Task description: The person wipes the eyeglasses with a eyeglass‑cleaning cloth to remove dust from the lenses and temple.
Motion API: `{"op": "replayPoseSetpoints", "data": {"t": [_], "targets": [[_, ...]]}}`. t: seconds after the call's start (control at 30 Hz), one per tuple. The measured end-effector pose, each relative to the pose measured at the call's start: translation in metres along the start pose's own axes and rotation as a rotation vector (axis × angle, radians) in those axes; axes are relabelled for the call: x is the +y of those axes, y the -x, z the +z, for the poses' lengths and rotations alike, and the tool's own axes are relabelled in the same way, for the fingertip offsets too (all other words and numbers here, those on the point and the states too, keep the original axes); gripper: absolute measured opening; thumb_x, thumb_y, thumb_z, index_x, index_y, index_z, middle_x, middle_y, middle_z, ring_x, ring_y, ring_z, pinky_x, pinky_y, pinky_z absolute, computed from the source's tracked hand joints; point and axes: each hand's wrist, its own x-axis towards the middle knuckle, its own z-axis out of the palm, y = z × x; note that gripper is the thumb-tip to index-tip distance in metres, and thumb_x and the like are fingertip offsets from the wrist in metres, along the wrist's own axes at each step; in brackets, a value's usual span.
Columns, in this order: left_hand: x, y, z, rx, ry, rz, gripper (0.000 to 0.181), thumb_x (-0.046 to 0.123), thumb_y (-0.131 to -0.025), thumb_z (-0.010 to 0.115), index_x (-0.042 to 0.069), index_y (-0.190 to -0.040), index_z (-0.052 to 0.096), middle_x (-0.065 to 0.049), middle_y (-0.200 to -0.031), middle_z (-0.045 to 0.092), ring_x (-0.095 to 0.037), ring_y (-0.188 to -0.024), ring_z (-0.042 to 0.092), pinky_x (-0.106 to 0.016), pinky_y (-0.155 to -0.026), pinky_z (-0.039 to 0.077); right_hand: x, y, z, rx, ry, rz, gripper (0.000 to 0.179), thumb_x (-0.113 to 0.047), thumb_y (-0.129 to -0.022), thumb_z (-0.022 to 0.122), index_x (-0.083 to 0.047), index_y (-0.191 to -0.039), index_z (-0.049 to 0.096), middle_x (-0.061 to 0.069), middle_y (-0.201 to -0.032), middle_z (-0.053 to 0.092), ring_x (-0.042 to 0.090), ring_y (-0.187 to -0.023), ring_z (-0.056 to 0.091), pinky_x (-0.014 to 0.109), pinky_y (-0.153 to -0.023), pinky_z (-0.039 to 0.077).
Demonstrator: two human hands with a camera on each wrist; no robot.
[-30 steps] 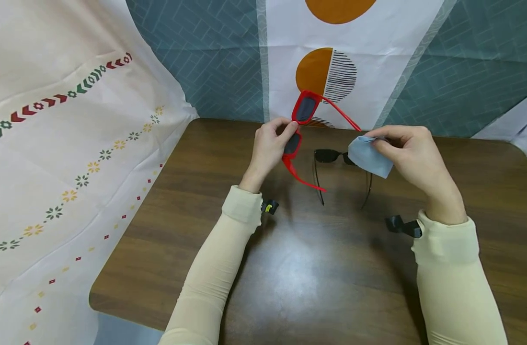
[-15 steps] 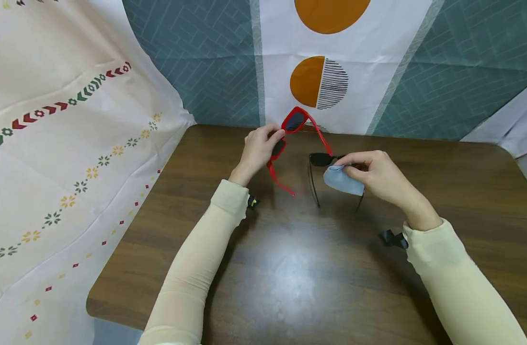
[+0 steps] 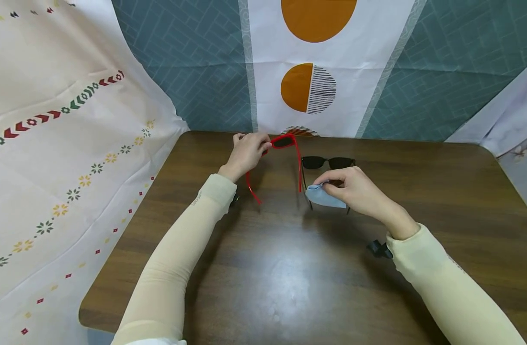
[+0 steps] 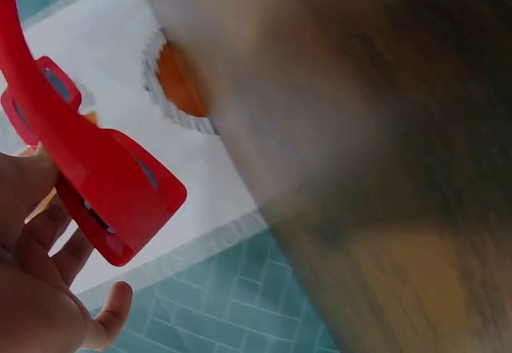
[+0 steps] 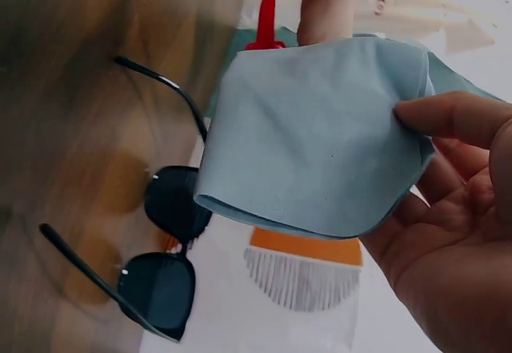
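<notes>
Red-framed sunglasses [image 3: 283,141] with dark lenses are gripped at the middle of the frame by my left hand [image 3: 246,153], temples unfolded toward me. In the left wrist view the red frame [image 4: 120,185] is seen from its side, thumb and fingers around its far part. My right hand [image 3: 354,191] pinches a folded light-blue cloth [image 3: 326,196] between thumb and fingers; the right wrist view shows the cloth [image 5: 312,145] hanging as a doubled sheet. Behind the cloth, black sunglasses [image 3: 314,162] stand on the table with temples open, partly covered by the cloth and right hand in the head view.
The brown wooden table [image 3: 246,273] has a rounded left corner and reflects a bright light spot. A patterned curtain [image 3: 332,28] hangs along its back edge. White printed fabric [image 3: 74,158] drapes down at the left.
My left hand has lowered the red sunglasses to the left and levelled them, from steeply tilted. My right hand has moved left and down with the cloth, uncovering the black sunglasses' lenses.
</notes>
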Motion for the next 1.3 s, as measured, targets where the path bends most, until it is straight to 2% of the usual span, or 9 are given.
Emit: {"op": "replayPoseSetpoints", "data": {"t": [0.17,0.23,0.3,0.4,0.53,0.67,0.87,1.07,1.3], "targets": [[-0.011,-0.001,0.006,-0.031,-0.048,0.032,0.017,0.027,-0.103,0.064,0.014,-0.099,0.074,0.0,-0.086,0.066,-0.021,-0.097,0.058,-0.055,-0.109,0.025,0.004,0.0,0.014,-0.042,-0.016,0.002,0.024,-0.004,-0.101,0.061,-0.014,-0.112,0.08,0.008,-0.116,0.074,0.022,-0.088,0.059,0.033,-0.071,0.049],[-0.012,-0.002,0.007,-0.04,-0.079,0.059,0.018,0.028,-0.104,0.064,0.015,-0.096,0.073,0.001,-0.085,0.065,-0.022,-0.099,0.058,-0.056,-0.109,0.025,0.005,0.0,0.019,-0.048,-0.024,-0.016,0.025,-0.003,-0.101,0.061,-0.014,-0.112,0.08,0.007,-0.113,0.074,0.017,-0.073,0.053,0.029,-0.064,0.045],[-0.012,-0.004,0.009,-0.05,-0.106,0.094,0.019,0.028,-0.104,0.063,0.015,-0.094,0.073,0.001,-0.085,0.065,-0.022,-0.101,0.058,-0.057,-0.11,0.024,0.005,0.002,0.025,-0.038,-0.01,-0.063,0.025,-0.001,-0.1,0.062,-0.013,-0.111,0.081,0.006,-0.11,0.075,0.013,-0.065,0.044,0.027,-0.058,0.039],[-0.013,-0.005,0.011,-0.08,-0.121,0.125,0.019,0.027,-0.105,0.062,0.013,-0.098,0.074,0.001,-0.087,0.066,-0.024,-0.103,0.059,-0.059,-0.112,0.022,0.005,0.006,0.036,-0.025,0.061,-0.181,0.026,0.004,-0.096,0.067,-0.012,-0.11,0.081,0.003,-0.106,0.076,0.01,-0.062,0.041,0.025,-0.055,0.038],[-0.015,-0.006,0.015,-0.114,-0.136,0.129,0.018,0.025,-0.105,0.062,0.012,-0.105,0.076,0.002,-0.093,0.068,-0.025,-0.106,0.06,-0.06,-0.114,0.021,0.004,0.013,0.055,-0.06,0.182,-0.309,0.026,0.006,-0.093,0.072,-0.011,-0.11,0.081,0.0,-0.104,0.077,0.01,-0.081,0.061,0.026,-0.067,0.052],[-0.019,-0.006,0.019,-0.126,-0.163,0.127,0.018,0.025,-0.105,0.062,0.014,-0.105,0.076,0.002,-0.095,0.07,-0.025,-0.108,0.061,-0.06,-0.114,0.021,0.002,0.02,0.07,-0.143,0.262,-0.349,0.026,0.006,-0.092,0.072,-0.011,-0.11,0.081,-0.001,-0.105,0.077,0.013,-0.094,0.072,0.033,-0.08,0.06],[-0.021,-0.006,0.023,-0.161,-0.18,0.118,0.019,0.028,-0.104,0.062,0.015,-0.102,0.075,0.001,-0.092,0.067,-0.025,-0.101,0.06,-0.061,-0.114,0.021,0.001,0.031,0.084,-0.211,0.319,-0.383,0.027,0.006,-0.093,0.069,-0.013,-0.109,0.079,-0.005,-0.107,0.077,0.007,-0.092,0.07,0.032,-0.079,0.059],[-0.02,-0.005,0.025,-0.168,-0.203,0.109,0.016,0.029,-0.102,0.066,0.017,-0.104,0.077,0.001,-0.097,0.07,-0.024,-0.1,0.062,-0.061,-0.114,0.022,0.002,0.043,0.093,-0.272,0.423,-0.471,0.022,0.0,-0.093,0.072,-0.014,-0.109,0.077,-0.004,-0.114,0.072,0.013,-0.109,0.068,0.037,-0.09,0.059],[-0.02,-0.002,0.03,-0.155,-0.207,0.103,0.018,0.031,-0.101,0.068,0.018,-0.106,0.079,0.001,-0.101,0.071,-0.022,-0.1,0.064,-0.06,-0.112,0.024,0.002,0.055,0.093,-0.331,0.517,-0.499,0.013,-0.01,-0.095,0.076,-0.018,-0.104,0.08,0.003,-0.126,0.068,0.019,-0.114,0.065,0.038,-0.092,0.058]]}}
